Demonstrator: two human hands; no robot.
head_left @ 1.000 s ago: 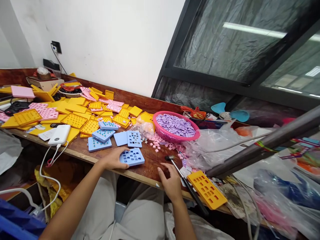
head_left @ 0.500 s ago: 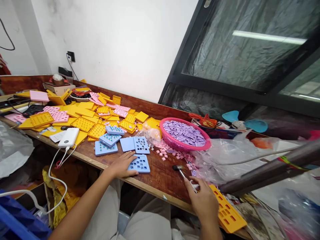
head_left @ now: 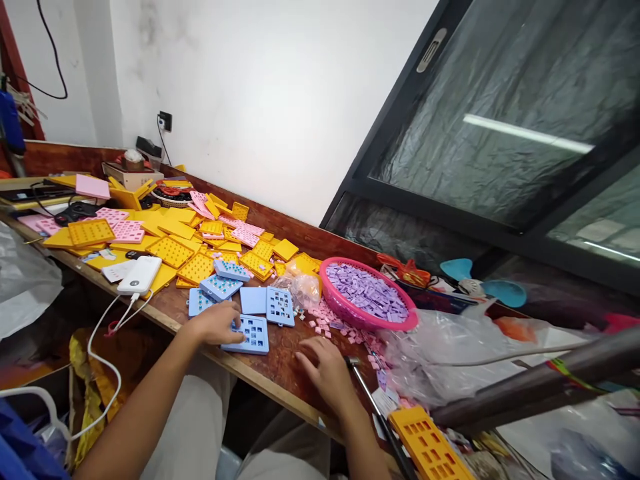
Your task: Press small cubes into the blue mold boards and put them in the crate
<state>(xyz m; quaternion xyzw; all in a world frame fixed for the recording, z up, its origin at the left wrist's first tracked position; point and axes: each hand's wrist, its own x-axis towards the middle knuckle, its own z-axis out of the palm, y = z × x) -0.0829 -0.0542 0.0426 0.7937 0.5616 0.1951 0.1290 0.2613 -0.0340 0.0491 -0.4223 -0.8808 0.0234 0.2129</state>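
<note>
The hands [head_left: 216, 324] [head_left: 323, 370] are over a wooden bench [head_left: 280, 367] below a white wall [head_left: 260, 100].

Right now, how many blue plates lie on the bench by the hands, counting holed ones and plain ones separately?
Holed blue plates: 5
Plain blue plate: 1
Total: 6
</note>
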